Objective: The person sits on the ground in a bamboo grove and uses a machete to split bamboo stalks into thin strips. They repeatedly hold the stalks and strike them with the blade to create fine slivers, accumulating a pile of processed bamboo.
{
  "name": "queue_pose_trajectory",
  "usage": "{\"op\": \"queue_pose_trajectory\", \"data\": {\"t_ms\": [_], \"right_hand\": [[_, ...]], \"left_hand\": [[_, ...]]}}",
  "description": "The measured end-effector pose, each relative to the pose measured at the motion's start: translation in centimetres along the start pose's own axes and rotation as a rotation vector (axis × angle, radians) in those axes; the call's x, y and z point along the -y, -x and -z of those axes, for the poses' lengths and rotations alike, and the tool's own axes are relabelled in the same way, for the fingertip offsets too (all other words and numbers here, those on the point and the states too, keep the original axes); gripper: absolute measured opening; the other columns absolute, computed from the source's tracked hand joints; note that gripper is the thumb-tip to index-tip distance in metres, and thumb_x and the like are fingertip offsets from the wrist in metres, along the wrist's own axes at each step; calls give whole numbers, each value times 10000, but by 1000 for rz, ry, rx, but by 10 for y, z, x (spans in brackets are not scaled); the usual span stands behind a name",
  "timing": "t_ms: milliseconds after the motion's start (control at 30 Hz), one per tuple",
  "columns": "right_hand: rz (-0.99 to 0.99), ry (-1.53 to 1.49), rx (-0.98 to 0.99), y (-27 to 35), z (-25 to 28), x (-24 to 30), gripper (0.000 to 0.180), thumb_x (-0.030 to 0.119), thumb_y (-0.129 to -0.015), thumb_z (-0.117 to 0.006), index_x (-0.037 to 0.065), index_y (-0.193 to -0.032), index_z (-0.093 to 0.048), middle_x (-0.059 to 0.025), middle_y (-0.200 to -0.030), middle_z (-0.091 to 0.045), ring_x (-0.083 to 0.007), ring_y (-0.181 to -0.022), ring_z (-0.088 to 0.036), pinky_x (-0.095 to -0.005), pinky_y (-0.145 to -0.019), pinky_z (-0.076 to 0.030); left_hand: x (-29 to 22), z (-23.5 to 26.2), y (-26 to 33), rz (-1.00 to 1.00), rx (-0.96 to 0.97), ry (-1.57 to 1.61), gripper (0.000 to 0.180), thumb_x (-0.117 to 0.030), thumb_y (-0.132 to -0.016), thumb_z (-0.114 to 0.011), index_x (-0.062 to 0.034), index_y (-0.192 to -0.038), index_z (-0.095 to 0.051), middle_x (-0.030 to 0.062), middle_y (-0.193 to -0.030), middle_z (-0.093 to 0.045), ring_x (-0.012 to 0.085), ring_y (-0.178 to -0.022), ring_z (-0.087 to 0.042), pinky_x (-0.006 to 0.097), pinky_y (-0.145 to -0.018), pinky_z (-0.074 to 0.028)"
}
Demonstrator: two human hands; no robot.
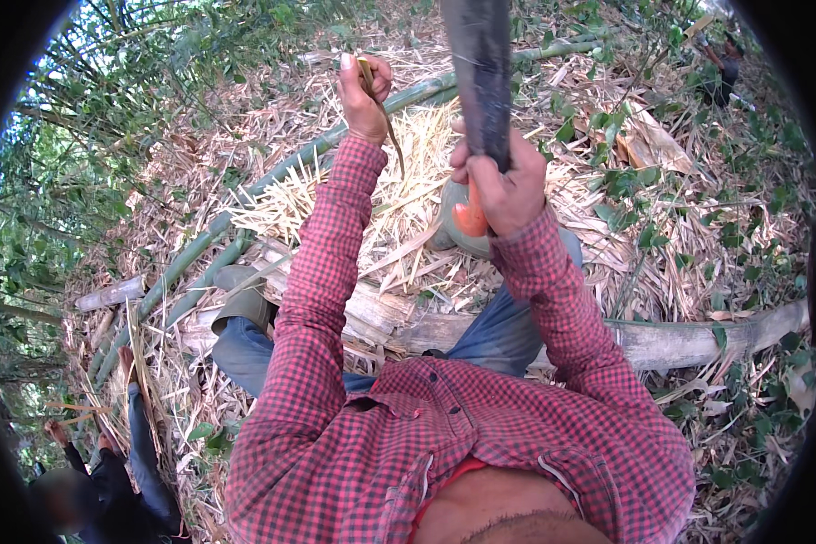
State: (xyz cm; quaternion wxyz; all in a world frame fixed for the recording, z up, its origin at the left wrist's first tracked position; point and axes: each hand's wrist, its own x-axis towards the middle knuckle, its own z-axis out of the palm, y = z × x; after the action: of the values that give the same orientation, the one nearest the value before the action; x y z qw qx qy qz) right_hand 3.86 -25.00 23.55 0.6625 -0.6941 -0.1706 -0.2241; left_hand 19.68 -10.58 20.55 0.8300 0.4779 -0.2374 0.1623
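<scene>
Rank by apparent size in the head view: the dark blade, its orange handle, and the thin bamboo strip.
1. Dark blade, in the right hand; nearness to the camera enlarges it.
2. Thin bamboo strip, in the left hand.
3. Orange handle, mostly hidden.

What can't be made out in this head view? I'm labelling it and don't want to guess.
- Dark long blade in the right hand: its tip is cut off by the top edge.
- Orange handle: mostly hidden by that hand's fingers.
- Thin yellowish bamboo strip in the left hand: blurred, upper end hidden in the grip.
</scene>
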Motion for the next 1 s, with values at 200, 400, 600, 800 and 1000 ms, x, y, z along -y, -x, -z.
{"op": "queue_pose_trajectory", "data": {"t_ms": [200, 400, 600, 800, 1000], "right_hand": [[-65, 450, 138, -29, -16, 8, 258, 217, -880, -491, 35, -1050, -563, -53, -587, -563, -122, -520, -566, -265, -498, -462], [-24, 531, 129, -33, -17, -13, 290, 219, -884, -474, 76, -1132, -525, -80, -700, -625, -177, -626, -630, -299, -584, -493], [-26, 583, 112, -34, -17, -4, 294, 185, -872, -473, 64, -1136, -516, -123, -760, -632, -236, -706, -640, -339, -653, -493], [-28, 589, 113, -34, -15, -8, 282, 178, -860, -485, 49, -1108, -523, -141, -774, -629, -266, -720, -634, -349, -656, -491], [31, 665, 103, -30, -15, -3, 293, 177, -862, -472, 34, -1116, -493, -169, -733, -614, -299, -661, -624, -388, -612, -488]], "left_hand": [[-2, -25, 22, 84, -27, 136, 514, -467, -907, -299, -46, -676, -482, -20, -565, -369, 75, -533, -316, 238, -510, -246], [4, -28, 31, 85, 9, 129, 467, -449, -910, -321, -65, -690, -469, -15, -584, -385, 78, -544, -319, 249, -519, -248], [12, -27, 32, 125, 18, 140, 443, -428, -912, -340, -72, -686, -477, -18, -590, -389, 84, -540, -328, 251, -521, -257], [17, -27, 32, 122, 23, 70, 425, -407, -915, -352, -72, -684, -476, -20, -587, -384, 80, -540, -333, 251, -508, -260], [19, -22, 31, 125, 100, 7, 470, -506, -888, -345, -87, -756, -512, -24, -631, -441, 90, -594, -420, 237, -537, -330]]}}
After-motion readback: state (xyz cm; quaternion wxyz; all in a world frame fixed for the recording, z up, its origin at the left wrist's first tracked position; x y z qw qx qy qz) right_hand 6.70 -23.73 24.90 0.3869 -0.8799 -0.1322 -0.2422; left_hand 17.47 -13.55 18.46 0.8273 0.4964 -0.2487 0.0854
